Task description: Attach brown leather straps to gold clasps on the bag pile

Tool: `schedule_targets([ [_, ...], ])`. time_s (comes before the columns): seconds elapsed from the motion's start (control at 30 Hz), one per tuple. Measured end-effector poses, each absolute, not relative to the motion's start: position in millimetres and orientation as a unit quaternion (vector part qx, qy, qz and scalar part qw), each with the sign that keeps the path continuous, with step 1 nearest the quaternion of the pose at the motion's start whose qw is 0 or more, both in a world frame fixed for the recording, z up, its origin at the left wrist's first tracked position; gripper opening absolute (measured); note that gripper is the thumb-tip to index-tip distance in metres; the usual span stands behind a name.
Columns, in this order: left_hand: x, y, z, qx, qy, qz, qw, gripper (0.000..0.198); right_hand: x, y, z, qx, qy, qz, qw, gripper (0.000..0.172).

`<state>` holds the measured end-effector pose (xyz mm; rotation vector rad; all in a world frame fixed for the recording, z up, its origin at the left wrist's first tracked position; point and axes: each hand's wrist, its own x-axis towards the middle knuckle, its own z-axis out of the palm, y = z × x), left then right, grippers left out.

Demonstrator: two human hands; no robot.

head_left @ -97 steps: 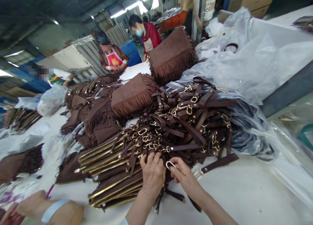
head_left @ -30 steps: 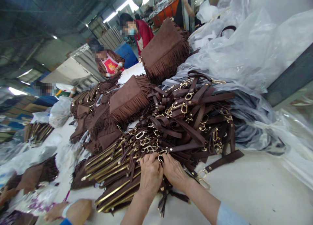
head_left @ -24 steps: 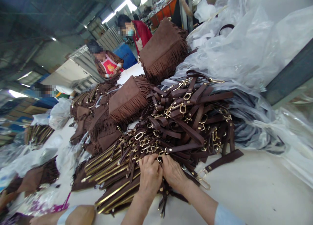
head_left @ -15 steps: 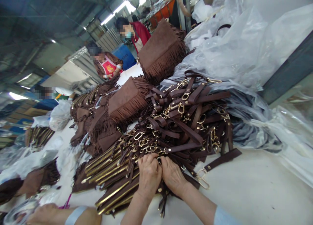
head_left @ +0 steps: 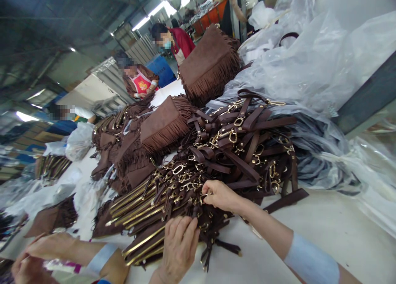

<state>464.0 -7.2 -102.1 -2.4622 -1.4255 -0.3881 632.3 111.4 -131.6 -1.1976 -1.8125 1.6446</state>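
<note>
Right hand (head_left: 221, 196): thumb and forefinger pinched on gold hardware (head_left: 206, 195), where brown straps (head_left: 243, 164) meet zipped pouches.
Left hand (head_left: 181, 240): released, fingers loosely bent, laid over the pouches' near ends.
Zipped pouches (head_left: 144, 239): brown with gold zips, stacked on the white table (head_left: 312, 238), left of the straps.
Fringed bag (head_left: 163, 122): lying beyond the pouches.
Lower left: a co-worker's hand (head_left: 52, 247).

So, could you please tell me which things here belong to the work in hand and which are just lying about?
Apparently in the work:
gold-zipped brown bags, at the left hand
brown straps with gold clips, at the right hand

Apparently just lying about:
clear plastic sheeting
blue container
</note>
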Motion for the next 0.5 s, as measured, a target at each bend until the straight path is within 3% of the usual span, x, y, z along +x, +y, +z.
schedule_targets([
  [0.13,468.4,-27.5,-113.1,-0.900,-0.406,-0.094,0.125,0.037,620.0,127.4,-116.5,-0.409,-0.679,0.579,0.188,0.015],
  [0.27,483.9,-21.3,-129.5,-0.900,-0.418,-0.041,0.117,0.051,613.6,138.4,-103.0,-0.384,-0.724,0.548,0.170,0.016],
  [0.37,495.6,-16.7,-141.3,-0.898,-0.424,-0.008,0.113,0.051,612.0,141.9,-97.8,-0.372,-0.750,0.524,0.156,0.016],
  [0.5,500.0,-16.1,-145.3,-0.948,-0.312,-0.021,0.066,0.042,613.5,142.3,-99.3,-0.372,-0.766,0.505,0.143,0.019],
])
